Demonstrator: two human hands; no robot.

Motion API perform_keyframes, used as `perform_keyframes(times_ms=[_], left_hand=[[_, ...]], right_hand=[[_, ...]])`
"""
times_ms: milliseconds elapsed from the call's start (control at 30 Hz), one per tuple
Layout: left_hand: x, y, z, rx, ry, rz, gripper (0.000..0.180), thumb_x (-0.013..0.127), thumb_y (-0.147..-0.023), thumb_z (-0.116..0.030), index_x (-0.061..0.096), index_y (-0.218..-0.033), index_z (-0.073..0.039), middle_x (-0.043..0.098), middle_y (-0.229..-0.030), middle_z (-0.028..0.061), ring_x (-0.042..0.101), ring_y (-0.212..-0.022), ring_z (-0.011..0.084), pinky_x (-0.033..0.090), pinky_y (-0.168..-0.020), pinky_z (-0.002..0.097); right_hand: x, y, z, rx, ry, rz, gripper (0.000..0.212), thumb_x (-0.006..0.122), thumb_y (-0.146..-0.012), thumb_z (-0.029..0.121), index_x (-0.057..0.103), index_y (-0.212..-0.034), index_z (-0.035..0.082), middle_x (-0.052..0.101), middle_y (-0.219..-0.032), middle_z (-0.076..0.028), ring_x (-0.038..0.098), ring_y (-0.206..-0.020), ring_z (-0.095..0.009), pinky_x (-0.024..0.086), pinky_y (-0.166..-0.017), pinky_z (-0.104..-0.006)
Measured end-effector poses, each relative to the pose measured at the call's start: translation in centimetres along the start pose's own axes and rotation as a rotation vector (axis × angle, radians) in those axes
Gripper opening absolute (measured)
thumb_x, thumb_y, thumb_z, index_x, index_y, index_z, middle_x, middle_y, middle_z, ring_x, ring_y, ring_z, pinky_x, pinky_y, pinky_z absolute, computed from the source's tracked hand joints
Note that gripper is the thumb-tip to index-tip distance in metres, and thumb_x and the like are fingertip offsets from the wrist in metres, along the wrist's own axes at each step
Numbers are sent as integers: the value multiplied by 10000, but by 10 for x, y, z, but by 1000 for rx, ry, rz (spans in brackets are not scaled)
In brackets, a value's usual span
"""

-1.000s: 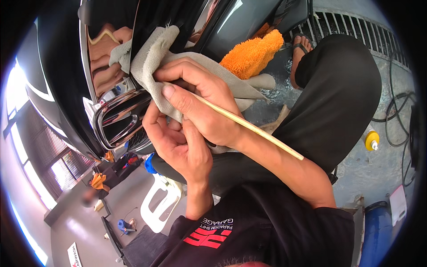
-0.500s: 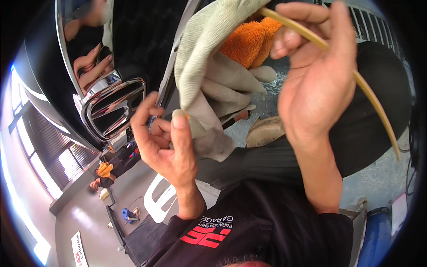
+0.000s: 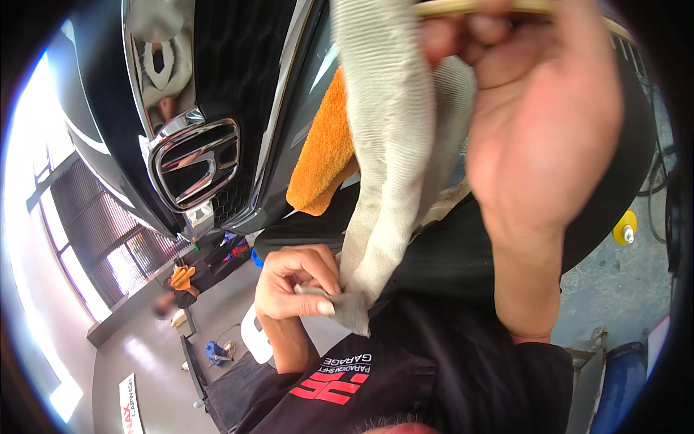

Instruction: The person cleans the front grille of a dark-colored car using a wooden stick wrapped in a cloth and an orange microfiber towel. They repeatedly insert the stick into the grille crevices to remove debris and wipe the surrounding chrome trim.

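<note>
A long grey ribbed cloth [image 3: 387, 137] hangs from the top of the view, stretched down toward my body. My left hand [image 3: 296, 278] pinches its gathered lower end between thumb and fingers. At the upper right, my right hand [image 3: 546, 123] is raised with its fingers curled around a thin tan, bendable strip [image 3: 448, 7]. That strip runs along the top edge, and its left end passes behind or into the cloth; which one I cannot tell. An orange fluffy towel [image 3: 325, 152] shows behind the grey cloth, on its left side.
At the left stands a dark car front with a chrome emblem [image 3: 194, 165] and grille. A yellow bottle [image 3: 624, 227] sits on the floor at right, above a blue drum [image 3: 622, 387]. Farther off are a white plastic chair [image 3: 253, 336] and a person with an orange cloth [image 3: 182, 278].
My left hand has closed on the cloth's end and drawn it down toward my body. My right hand has come closer. The grey cloth now hangs straighter, and the orange towel appears farther left.
</note>
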State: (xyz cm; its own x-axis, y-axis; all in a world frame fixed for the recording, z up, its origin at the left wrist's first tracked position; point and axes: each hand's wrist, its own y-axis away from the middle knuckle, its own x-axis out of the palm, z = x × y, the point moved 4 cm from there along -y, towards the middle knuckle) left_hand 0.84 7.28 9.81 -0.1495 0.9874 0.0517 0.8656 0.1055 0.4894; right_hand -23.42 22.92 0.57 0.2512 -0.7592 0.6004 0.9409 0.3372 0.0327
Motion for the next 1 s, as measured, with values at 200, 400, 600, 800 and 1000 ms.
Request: perform_keyframes(times_ms=[200,400,600,800,1000], left_hand=[[-4,21,-6,274,122,-561,442,826,-1002,-343,478,-955,-77,605,-836,65,499,-736,148,429,-644,282],[-2,13,-34,408,35,-853,190,606,-1137,-178,545,-1209,-13,721,-1083,123,733,-995,178,597,-999,352],[-25,-30,-44,521,-136,-847,280,613,-1134,-154,626,-1349,24,748,-1274,164,753,-1137,212,621,-1004,359],[-9,-80,-69,676,-597,-1070,213,691,-1093,-103,693,-1224,65,804,-1065,132,754,-921,123,593,-841,246],[-6,-98,-76,792,-913,-1109,119,749,-1035,-50,779,-1124,22,752,-993,59,677,-844,85,542,-733,219]], right_hand=[[45,-3,-1,-42,270,119,449,594,-1141,365,726,-894,13,652,-671,4,577,-568,-86,407,-535,-310],[48,-6,7,229,242,292,456,664,-1114,412,749,-918,9,698,-718,-10,644,-616,-83,423,-533,-281],[75,15,-6,-88,-253,287,361,704,-1094,342,779,-1054,-10,756,-938,-48,652,-813,-74,505,-733,-233],[76,28,-25,-373,-46,179,151,686,-1009,73,781,-1082,-19,762,-945,-135,723,-849,-249,575,-746,-345],[93,28,-46,-445,-10,147,218,686,-1007,49,790,-1181,-31,796,-1077,-173,751,-993,-312,597,-865,-383]])
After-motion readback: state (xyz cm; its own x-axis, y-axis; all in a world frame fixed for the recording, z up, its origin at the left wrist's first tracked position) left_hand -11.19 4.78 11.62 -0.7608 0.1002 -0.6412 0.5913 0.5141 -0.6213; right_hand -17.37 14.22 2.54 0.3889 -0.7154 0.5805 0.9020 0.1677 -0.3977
